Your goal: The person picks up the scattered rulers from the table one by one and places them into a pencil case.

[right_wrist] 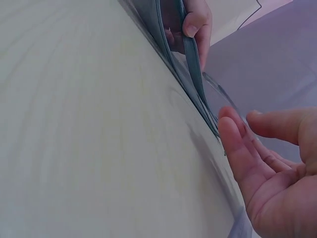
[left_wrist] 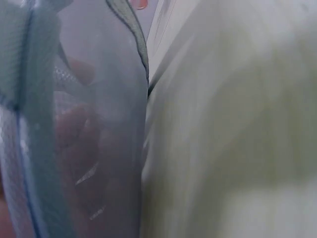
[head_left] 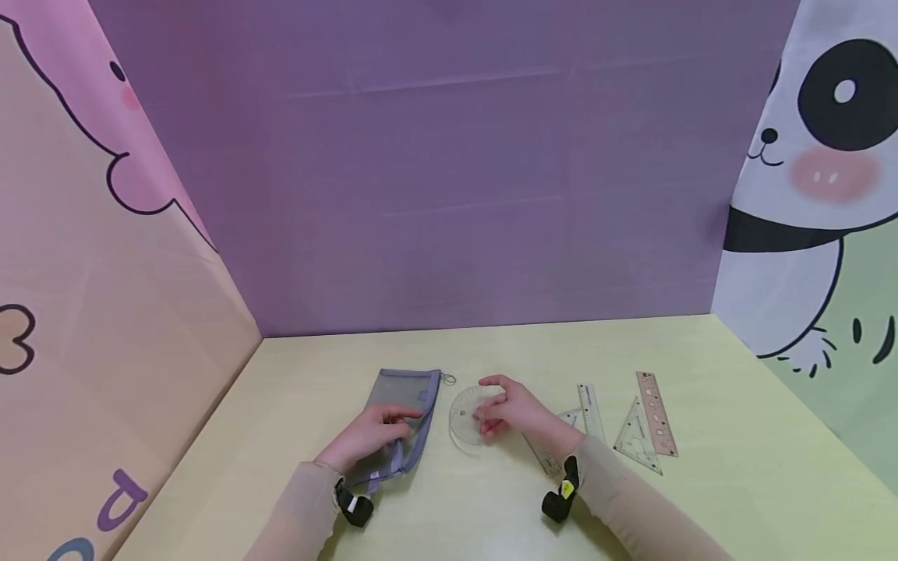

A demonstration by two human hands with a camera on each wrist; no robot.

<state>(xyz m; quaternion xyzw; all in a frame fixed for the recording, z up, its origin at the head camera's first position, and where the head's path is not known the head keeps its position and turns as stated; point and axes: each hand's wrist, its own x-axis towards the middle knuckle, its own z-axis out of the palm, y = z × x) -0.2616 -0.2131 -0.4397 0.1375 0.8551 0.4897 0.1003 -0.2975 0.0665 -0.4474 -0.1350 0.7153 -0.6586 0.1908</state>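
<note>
A grey-blue zip pouch (head_left: 401, 388) with a see-through body lies on the table, its zipped side gaping. My left hand (head_left: 375, 431) grips the edge of its opening, thumb on one side; through the clear panel (left_wrist: 116, 163) its fingers show dimly in the left wrist view. Between thumb and fingers, my right hand (head_left: 514, 411) pinches a clear round protractor (head_left: 461, 418), tilted up just right of the pouch. In the right wrist view the rim of the protractor (right_wrist: 224, 91) shows as a thin curve beside the pouch's mouth (right_wrist: 194, 67).
Right of my right hand lie a clear ruler (head_left: 592, 413), a clear set square (head_left: 637, 441) and a pink ruler (head_left: 658, 414). Another set square (head_left: 571, 418) and a ruler-like strip (head_left: 546, 458) are partly covered by my right forearm. Purple (head_left: 449, 171) and cartoon-printed panels enclose the table.
</note>
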